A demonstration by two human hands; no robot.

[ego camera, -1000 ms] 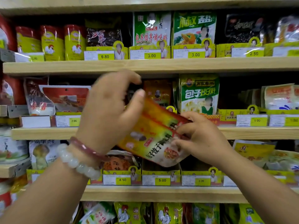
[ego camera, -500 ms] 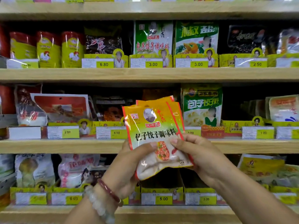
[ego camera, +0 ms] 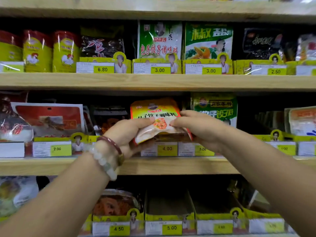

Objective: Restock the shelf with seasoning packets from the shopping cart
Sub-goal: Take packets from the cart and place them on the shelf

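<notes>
Now we're at the middle shelf [ego camera: 153,165] with the packets [ego camera: 154,117].
Left hand [ego camera: 127,134] and right hand [ego camera: 198,128] both pinch them, thumbs on front, above the 4.00 tag [ego camera: 167,148].

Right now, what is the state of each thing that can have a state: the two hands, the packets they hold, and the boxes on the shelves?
Left hand: grips the packets from the left.
Right hand: grips the packets from the right.
Orange seasoning packets: held upright, at the middle-shelf slot above the 4.00 tag.
Green packet: standing upright in the neighbouring slot.
Box above the 5.00 tag: looks empty.
Box above the 4.50 tag: holds packets.
</notes>
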